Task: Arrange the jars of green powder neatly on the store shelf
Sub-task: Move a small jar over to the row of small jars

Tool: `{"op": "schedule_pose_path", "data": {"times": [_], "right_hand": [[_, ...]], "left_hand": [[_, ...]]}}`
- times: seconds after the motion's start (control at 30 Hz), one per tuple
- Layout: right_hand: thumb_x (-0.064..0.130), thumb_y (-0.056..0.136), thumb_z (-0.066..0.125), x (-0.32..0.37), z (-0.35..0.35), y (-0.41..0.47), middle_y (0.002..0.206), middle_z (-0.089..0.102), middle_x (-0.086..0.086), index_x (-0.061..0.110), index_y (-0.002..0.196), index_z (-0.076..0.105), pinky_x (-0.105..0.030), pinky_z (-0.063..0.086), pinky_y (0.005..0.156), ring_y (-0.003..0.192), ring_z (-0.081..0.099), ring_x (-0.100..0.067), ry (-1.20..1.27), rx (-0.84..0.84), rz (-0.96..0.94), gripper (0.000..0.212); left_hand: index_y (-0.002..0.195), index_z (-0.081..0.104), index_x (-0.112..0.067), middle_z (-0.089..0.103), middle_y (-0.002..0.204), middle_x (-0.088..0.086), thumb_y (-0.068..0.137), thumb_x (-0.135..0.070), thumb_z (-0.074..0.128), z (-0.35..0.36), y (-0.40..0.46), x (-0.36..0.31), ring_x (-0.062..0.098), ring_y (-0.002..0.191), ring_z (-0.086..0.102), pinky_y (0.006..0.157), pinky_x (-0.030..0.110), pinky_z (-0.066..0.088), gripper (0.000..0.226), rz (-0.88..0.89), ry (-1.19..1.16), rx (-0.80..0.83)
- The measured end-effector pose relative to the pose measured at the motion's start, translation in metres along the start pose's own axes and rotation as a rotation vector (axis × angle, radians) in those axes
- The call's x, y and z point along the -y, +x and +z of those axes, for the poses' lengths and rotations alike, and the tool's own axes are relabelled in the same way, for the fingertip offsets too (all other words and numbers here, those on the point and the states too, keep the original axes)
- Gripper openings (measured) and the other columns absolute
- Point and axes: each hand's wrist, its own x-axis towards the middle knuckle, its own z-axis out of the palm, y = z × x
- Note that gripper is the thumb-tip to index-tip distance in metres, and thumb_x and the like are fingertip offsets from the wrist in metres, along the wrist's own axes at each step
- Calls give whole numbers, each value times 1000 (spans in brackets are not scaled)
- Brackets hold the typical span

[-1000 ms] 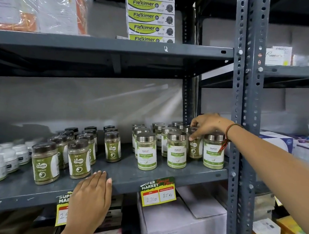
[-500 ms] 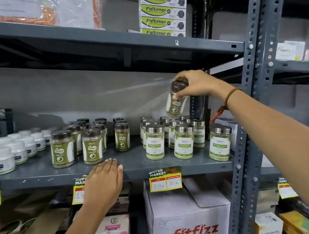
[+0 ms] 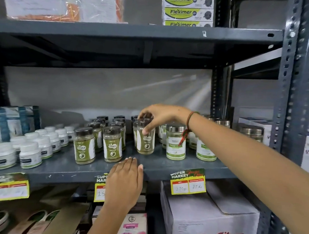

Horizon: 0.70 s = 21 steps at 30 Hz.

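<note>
My right hand grips a dark-lidded jar of green powder by its top, its base at the grey shelf, right of two front dark-lidded jars with more rows behind. Silver-lidded green-powder jars stand to the right, partly hidden by my forearm. My left hand lies flat on the shelf's front edge, fingers together, holding nothing.
White bottles crowd the shelf's left end. A steel upright bounds the right side. Price tags hang from the shelf edge. A Fitfizz carton sits below; Fleximer boxes are stacked above.
My right hand picked a dark-lidded jar out from among the silver-lidded ones, lifted it, carried it left and lowered it beside the dark-lidded group. My left hand stayed on the shelf edge.
</note>
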Motion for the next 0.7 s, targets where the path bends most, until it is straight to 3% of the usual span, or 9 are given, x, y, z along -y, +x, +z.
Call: {"op": "schedule_pose_path", "data": {"times": [0.07,0.13,0.33,0.5,0.7], "right_hand": [[36,80,78,0,10,10,133,59,-1,16,137,53,-22,40,80,116,56,-19,-17,42,3,65],[35,80,79,-1,18,19,136,56,-2,16,138,52,-24,40,87,120,54,-20,-13,67,5,66],[36,80,78,-4,25,31,139,53,-1,16,138,52,-24,38,91,122,51,-18,13,79,8,66],[37,80,79,-1,26,30,144,50,-2,17,140,50,-33,39,107,129,48,-20,11,93,37,69],[48,81,74,-2,21,8,139,55,-5,19,143,45,-30,43,96,122,54,-23,-8,-82,34,74]], "left_hand": [[122,61,-10,67,122,7,97,-40,21,1,0,-1,21,114,60,100,38,48,55,7,-5,-3],[122,61,-9,67,122,8,97,-40,21,2,0,-1,21,114,60,100,38,47,56,8,-7,-6],[128,56,-9,63,128,9,97,-41,22,4,2,0,21,120,57,105,37,42,56,5,-14,4],[128,55,-9,62,129,9,97,-39,23,4,2,0,20,121,56,107,36,41,55,4,-16,-4],[129,54,-6,61,131,11,97,-39,20,4,3,0,22,123,54,109,37,39,57,12,-9,2]]}}
